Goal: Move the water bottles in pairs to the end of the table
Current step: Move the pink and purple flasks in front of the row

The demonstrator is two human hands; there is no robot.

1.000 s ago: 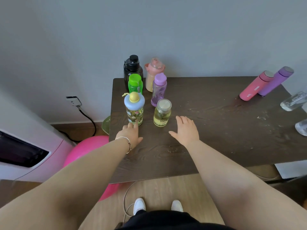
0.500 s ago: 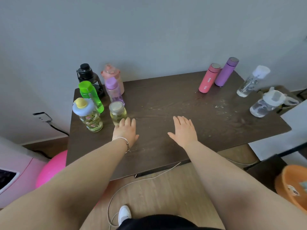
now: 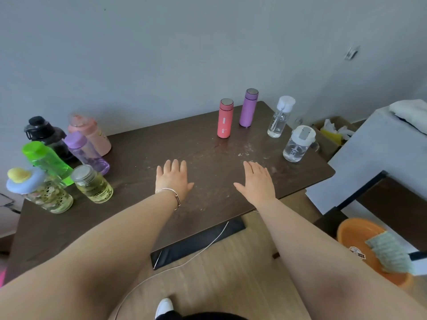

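The big brown table (image 3: 138, 146) has six bottles bunched in three pairs at its left end, like the green bottle (image 3: 47, 161) and the yellow jar (image 3: 93, 184). I think those are done. Four wait at the right end: the red flask (image 3: 224, 118), the purple flask (image 3: 248, 108) and two clear bottles (image 3: 298, 144). The left hand (image 3: 173, 179) and right hand (image 3: 256, 181) lie flat, fingers spread, holding nothing.
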